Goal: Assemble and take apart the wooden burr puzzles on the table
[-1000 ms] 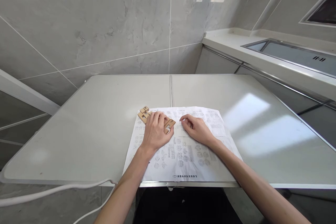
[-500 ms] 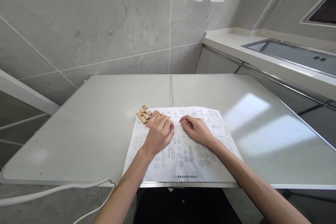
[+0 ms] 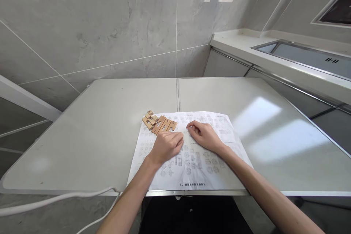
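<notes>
My left hand rests on a white printed sheet, its fingers curled in with no object showing in them. Just beyond its knuckles lie flat wooden puzzle pieces with cut-outs, side by side, with black numbers on them. Touching or close to their left side is a cluster of smaller wooden pieces, one of them also marked. My right hand lies on the sheet to the right, fingers loosely bent and thumb tucked near them, apart from the wood. Nothing is visible in it.
The pale table has a seam down its middle and glare on the right. A white cable hangs by the front left edge. Behind stands a grey tiled wall; at right is a counter with a sink.
My left hand has drawn back toward me, off the flat wooden pieces, so more of them and their numbers show. My right hand has stayed nearly still.
</notes>
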### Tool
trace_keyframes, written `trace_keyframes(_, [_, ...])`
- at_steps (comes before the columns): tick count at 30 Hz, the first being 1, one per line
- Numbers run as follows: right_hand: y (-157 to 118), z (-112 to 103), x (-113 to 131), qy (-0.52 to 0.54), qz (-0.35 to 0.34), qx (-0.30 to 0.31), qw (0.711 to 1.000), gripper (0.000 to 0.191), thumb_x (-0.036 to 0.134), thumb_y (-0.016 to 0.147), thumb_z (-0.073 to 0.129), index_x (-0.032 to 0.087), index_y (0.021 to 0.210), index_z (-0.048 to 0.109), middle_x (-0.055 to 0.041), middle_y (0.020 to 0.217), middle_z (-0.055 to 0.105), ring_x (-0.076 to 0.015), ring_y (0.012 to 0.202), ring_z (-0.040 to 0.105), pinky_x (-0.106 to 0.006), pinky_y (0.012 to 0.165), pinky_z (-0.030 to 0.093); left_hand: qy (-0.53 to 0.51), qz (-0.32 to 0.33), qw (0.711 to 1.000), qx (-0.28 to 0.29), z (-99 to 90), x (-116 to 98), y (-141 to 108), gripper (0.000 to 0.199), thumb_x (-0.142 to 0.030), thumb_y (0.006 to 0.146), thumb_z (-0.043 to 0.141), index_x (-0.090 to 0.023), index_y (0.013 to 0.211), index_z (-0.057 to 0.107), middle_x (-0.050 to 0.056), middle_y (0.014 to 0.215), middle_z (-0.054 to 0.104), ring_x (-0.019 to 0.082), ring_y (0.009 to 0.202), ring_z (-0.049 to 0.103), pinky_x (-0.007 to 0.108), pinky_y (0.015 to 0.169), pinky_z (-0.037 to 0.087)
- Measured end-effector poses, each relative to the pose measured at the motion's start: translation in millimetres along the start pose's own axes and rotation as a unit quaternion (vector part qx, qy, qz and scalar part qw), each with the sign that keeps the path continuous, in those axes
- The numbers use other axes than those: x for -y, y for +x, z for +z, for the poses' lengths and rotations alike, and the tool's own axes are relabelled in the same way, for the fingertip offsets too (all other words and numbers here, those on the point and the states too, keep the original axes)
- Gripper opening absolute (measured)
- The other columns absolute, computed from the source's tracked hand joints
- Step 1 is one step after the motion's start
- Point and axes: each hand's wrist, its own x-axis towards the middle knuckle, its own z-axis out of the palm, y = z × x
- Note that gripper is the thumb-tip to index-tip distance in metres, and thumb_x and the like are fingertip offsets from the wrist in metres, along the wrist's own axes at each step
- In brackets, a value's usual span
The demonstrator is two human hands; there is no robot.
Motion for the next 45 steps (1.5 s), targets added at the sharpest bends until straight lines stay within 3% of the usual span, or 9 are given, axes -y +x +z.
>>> trace_keyframes(45, [0.3,1.6,1.1,-0.012,-0.004,0.001,1.0,0.016,0.027,0.104,0.052,0.025,0.103,0.068,0.0031,0.068,0.063,-0.0175,0.06,0.059,-0.03,0.064,0.045,-0.015,0.012,1.0,0.014,0.6,-2.8,1.0,0.034,0.0,0.09,0.051,-0.023,0.068,0.04,-0.008,0.054,0.042,0.011,0.046,0.037,0.03,0.049,0.026])
